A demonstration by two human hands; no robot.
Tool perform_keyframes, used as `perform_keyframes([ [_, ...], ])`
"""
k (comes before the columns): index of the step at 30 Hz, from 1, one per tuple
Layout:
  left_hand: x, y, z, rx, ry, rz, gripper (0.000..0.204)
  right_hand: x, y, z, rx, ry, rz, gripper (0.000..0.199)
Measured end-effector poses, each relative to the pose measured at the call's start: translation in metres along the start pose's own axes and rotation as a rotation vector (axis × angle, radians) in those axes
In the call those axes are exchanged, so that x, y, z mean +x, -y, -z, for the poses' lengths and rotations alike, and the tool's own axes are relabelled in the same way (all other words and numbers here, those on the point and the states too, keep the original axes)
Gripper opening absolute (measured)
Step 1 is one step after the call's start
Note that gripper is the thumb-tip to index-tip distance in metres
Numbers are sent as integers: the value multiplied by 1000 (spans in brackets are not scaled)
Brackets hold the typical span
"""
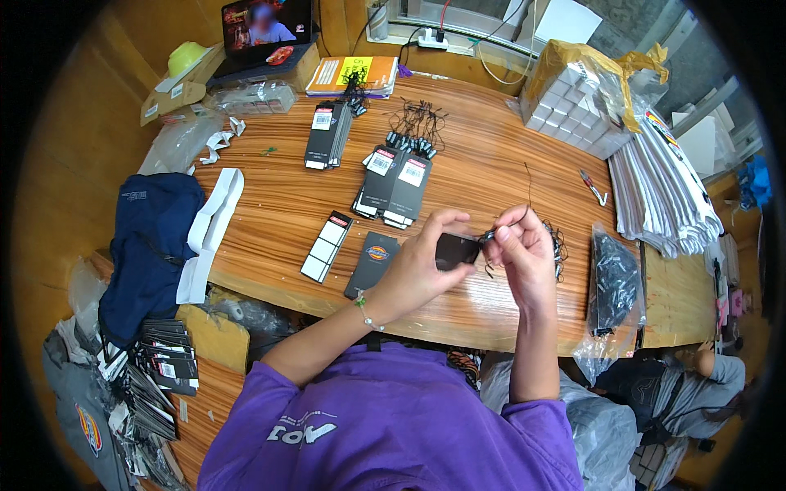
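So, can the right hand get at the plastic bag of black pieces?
Probably yes: nothing tall stands between the right hand and the plastic bag to its right, though that hand holds a black string.

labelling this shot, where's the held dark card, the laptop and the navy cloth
Held dark card (455,252): head view, on its flat face
Laptop (268,33): head view, on its lit screen
Navy cloth (151,241): head view, near its middle

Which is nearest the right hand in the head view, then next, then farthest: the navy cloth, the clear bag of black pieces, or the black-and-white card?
From the right hand:
1. Clear bag of black pieces, to its right.
2. Black-and-white card, left, past the other hand.
3. Navy cloth, far left.
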State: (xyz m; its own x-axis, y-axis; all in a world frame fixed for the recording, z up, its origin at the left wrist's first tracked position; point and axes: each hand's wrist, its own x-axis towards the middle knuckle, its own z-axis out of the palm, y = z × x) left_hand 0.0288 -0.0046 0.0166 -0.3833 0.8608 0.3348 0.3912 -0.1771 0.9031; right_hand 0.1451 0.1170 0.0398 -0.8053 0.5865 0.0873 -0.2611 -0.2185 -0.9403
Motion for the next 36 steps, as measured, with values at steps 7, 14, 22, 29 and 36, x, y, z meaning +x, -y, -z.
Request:
perform_keyframes([
  [7,14,10,-15,210,37,-235,54,-3,2,14,104,-17,-30,8],
  [14,18,10,-7,-20,262,-147,38,-8,4,29,75,-94,10,9],
  [22,25,20,0,142,338,-238,27,-11,7,46,-114,-151,34,9],
  [29,32,29,7,584,421,-343,40,-19,8,54,-520,-39,-57,9],
  [36,35,49,-8,868,587,-263,42,-22,-35,43,-1125,217,4,6],
])
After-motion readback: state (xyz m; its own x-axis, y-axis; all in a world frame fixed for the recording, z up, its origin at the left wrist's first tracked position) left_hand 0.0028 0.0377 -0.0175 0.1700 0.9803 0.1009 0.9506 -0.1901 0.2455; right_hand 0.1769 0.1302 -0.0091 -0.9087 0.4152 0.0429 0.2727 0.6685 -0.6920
